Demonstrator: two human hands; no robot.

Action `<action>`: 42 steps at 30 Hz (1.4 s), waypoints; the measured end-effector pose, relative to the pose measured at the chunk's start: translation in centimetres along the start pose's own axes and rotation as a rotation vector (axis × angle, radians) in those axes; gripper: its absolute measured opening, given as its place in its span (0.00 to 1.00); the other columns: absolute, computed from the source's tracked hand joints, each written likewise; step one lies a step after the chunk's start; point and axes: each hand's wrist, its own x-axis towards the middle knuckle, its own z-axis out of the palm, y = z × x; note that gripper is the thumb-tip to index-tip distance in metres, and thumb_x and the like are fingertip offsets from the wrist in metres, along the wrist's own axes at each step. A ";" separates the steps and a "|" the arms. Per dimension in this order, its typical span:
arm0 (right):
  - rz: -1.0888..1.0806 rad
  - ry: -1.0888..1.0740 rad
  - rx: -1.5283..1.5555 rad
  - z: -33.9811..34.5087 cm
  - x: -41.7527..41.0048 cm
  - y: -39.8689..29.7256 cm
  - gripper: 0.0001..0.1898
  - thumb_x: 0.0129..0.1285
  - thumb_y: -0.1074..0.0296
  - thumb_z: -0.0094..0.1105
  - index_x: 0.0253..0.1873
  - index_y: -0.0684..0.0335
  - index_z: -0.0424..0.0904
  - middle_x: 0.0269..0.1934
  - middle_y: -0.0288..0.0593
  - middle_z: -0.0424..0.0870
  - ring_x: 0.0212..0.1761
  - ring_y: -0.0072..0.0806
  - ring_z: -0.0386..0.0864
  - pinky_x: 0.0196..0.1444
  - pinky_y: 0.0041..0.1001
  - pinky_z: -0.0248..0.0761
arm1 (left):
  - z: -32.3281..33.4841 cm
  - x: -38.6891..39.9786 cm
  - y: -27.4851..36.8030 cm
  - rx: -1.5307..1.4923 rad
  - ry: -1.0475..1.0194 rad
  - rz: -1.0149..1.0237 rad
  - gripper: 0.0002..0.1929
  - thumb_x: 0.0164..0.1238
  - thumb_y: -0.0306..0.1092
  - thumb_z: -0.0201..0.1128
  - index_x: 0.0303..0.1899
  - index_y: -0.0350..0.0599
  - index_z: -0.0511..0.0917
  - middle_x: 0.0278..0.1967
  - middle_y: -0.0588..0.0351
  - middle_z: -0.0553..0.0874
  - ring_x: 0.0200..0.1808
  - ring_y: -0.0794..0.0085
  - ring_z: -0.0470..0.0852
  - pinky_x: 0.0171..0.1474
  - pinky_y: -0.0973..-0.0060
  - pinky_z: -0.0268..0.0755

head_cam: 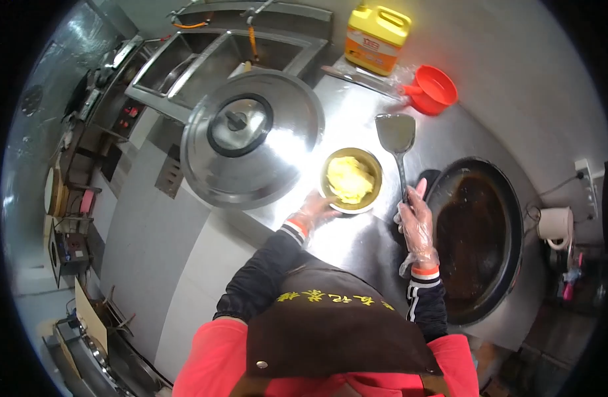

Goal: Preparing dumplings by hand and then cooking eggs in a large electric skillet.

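A metal bowl (376, 199) with a lump of pale yellow food (350, 179) in it stands on the steel worktop (328, 248). My left hand (317, 211), in a clear plastic glove, is at the bowl's lower left rim, fingertips against it. My right hand (416, 223), gloved too, is closed around the handle of a metal spatula (396, 133), whose broad blade points away from me, to the right of the bowl. Just right of that hand sits a large round black pan (470, 238) with dark brown liquid or residue on its bottom.
A large steel lid (254, 173) lies left of the bowl. At the back are a yellow jug (378, 39), a red plastic dipper (435, 89) and a long flat tool (358, 79). Steel sinks (224, 64) stand back left. A white appliance (555, 224) and a power strip (586, 188) are far right.
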 end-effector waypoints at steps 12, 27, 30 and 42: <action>-0.069 -0.605 0.258 22.8 15.7 -10.2 0.29 0.60 0.68 0.58 0.65 0.70 0.62 0.43 0.42 0.80 0.34 0.20 0.75 0.33 0.22 0.70 | -15.7 -8.0 4.6 -0.168 -0.296 0.033 0.28 0.68 0.43 0.58 0.65 0.45 0.61 0.56 0.52 0.74 0.52 0.63 0.78 0.54 0.66 0.73; 0.744 -0.356 0.971 58.5 31.5 -9.7 0.08 0.68 0.71 0.47 0.47 0.68 0.67 0.35 0.50 0.80 0.26 0.24 0.77 0.25 0.20 0.75 | -46.6 -15.1 9.1 -0.470 0.488 0.275 0.26 0.65 0.39 0.61 0.62 0.45 0.64 0.47 0.53 0.76 0.46 0.62 0.79 0.47 0.70 0.74; 0.347 -0.658 0.502 56.3 28.3 -11.1 0.18 0.68 0.61 0.51 0.56 0.68 0.68 0.43 0.47 0.81 0.36 0.24 0.79 0.34 0.20 0.76 | -49.1 -14.5 9.4 -0.504 0.522 0.244 0.26 0.64 0.41 0.62 0.61 0.47 0.65 0.48 0.54 0.74 0.48 0.64 0.77 0.50 0.69 0.71; 0.091 0.252 0.280 20.5 22.1 -1.3 0.11 0.65 0.59 0.55 0.48 0.56 0.76 0.30 0.32 0.78 0.27 0.18 0.73 0.27 0.18 0.67 | -34.9 0.8 22.4 -0.225 -0.335 0.101 0.24 0.74 0.38 0.46 0.64 0.34 0.60 0.63 0.42 0.67 0.62 0.56 0.69 0.62 0.62 0.66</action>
